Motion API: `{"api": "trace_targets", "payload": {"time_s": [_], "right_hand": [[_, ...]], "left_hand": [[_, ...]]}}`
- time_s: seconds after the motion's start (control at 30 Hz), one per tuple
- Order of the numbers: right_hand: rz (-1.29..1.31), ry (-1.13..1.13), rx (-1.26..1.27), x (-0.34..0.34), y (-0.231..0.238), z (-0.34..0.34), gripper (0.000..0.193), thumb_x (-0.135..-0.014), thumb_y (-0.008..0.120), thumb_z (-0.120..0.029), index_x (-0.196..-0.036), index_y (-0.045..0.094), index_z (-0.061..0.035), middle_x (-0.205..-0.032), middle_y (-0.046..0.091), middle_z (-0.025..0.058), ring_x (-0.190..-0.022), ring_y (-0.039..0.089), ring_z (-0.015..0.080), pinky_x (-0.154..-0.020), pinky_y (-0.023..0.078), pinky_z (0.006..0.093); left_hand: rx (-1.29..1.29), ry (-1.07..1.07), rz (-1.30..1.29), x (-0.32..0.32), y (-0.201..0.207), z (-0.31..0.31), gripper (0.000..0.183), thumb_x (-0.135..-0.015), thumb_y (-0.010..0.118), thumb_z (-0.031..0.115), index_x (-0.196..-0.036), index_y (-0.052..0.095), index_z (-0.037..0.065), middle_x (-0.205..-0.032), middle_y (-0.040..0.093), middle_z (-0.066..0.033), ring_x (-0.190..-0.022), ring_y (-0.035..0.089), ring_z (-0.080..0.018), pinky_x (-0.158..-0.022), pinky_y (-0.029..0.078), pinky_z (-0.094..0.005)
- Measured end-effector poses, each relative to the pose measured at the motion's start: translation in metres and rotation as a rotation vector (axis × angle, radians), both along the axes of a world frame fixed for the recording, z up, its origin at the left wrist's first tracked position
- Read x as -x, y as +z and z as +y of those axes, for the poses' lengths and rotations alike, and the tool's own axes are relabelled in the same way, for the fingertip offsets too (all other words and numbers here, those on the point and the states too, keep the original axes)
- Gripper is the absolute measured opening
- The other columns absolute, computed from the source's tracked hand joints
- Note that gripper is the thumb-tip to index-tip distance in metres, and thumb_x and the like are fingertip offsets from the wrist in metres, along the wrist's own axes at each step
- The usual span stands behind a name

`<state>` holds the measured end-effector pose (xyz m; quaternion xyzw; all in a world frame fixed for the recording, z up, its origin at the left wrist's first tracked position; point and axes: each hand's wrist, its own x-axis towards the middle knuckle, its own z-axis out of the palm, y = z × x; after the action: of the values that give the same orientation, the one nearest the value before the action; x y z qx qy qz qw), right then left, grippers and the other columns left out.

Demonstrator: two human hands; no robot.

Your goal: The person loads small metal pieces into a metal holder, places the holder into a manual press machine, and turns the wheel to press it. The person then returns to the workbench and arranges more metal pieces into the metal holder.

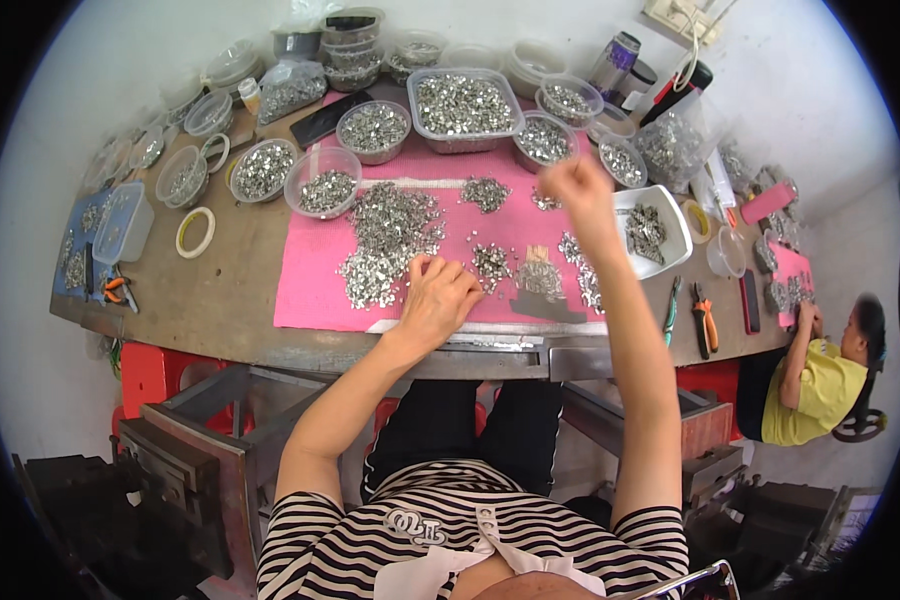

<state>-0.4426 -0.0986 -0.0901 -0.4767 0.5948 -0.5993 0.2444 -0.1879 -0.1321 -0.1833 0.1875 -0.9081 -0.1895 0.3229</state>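
Small shiny metal pieces lie in a large heap on a pink mat. My left hand rests at the heap's near right side with its fingers curled in; whatever they hold is hidden. A small pile of metal pieces lies just beyond its fingertips. Raised over the mat's right part, my right hand is closed and slightly smeared by motion, its contents not visible. Close to it are another small pile and a white tray holding metal pieces. A grey flat piece lies near the mat's front edge.
Along the back stand a large clear tub and several round bowls of metal pieces, with a dark phone between. Tape rolls lie left. Orange-handled pliers and green-handled tweezers lie right. A co-worker sits far right.
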Motion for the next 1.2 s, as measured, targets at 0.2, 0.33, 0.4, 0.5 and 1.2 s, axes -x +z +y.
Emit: {"api": "trace_targets", "payload": {"time_s": [0.2, 0.33, 0.4, 0.5, 1.2], "right_hand": [[-0.015, -0.241, 0.167, 0.049, 0.055, -0.074, 0.048, -0.094, 0.07, -0.011, -0.135, 0.055, 0.0089, -0.134, 0.064, 0.0191, -0.113, 0.067, 0.0223, -0.092, 0.053, 0.0314], [0.081, -0.09, -0.051, 0.021, 0.004, -0.017, 0.032, -0.094, 0.068, -0.011, -0.12, 0.067, 0.0057, -0.106, 0.074, 0.0105, -0.09, 0.068, 0.0149, -0.083, 0.055, 0.0297], [0.041, -0.033, -0.135, 0.001, -0.015, 0.013, 0.024, -0.097, 0.066, -0.011, -0.114, 0.07, 0.0048, -0.098, 0.074, 0.0067, -0.086, 0.068, 0.0126, -0.08, 0.054, 0.0276], [0.028, 0.011, -0.242, -0.029, -0.035, 0.049, 0.018, -0.096, 0.068, -0.009, -0.111, 0.072, 0.0013, -0.093, 0.072, 0.0032, -0.083, 0.065, 0.0091, -0.071, 0.053, 0.0264], [0.782, 0.063, -0.064, -0.101, -0.056, 0.063, 0.009, -0.086, 0.07, -0.008, -0.085, 0.066, -0.0006, -0.084, 0.064, 0.0154, -0.082, 0.064, 0.0365, -0.074, 0.051, 0.0464]], "left_hand": [[0.076, -0.05, -0.007, 0.001, 0.006, -0.001, 0.009, -0.083, 0.077, 0.019, -0.086, 0.073, 0.012, -0.085, 0.06, -0.0025, -0.092, 0.057, -0.0229, -0.1, 0.035, -0.0489], [0.059, -0.089, -0.008, -0.006, 0.0, -0.006, 0.008, -0.084, 0.077, 0.019, -0.087, 0.074, 0.013, -0.085, 0.06, -0.002, -0.091, 0.057, -0.0228, -0.102, 0.035, -0.0499], [0.069, -0.092, -0.015, -0.01, 0.003, -0.006, 0.007, -0.084, 0.076, 0.016, -0.088, 0.073, 0.012, -0.087, 0.06, -0.0031, -0.093, 0.057, -0.0238, -0.103, 0.034, -0.0501], [0.041, -0.095, 0.029, -0.01, 0.014, -0.009, 0.005, -0.086, 0.073, 0.013, -0.088, 0.071, 0.01, -0.09, 0.06, -0.0043, -0.094, 0.057, -0.0249, -0.102, 0.035, -0.0483], [-0.158, 0.06, 0.058, -0.056, 0.016, 0.006, 0.004, -0.09, 0.067, 0.007, -0.092, 0.064, 0.008, -0.085, 0.06, -0.007, -0.086, 0.056, -0.0273, -0.084, 0.039, -0.0407]]}}
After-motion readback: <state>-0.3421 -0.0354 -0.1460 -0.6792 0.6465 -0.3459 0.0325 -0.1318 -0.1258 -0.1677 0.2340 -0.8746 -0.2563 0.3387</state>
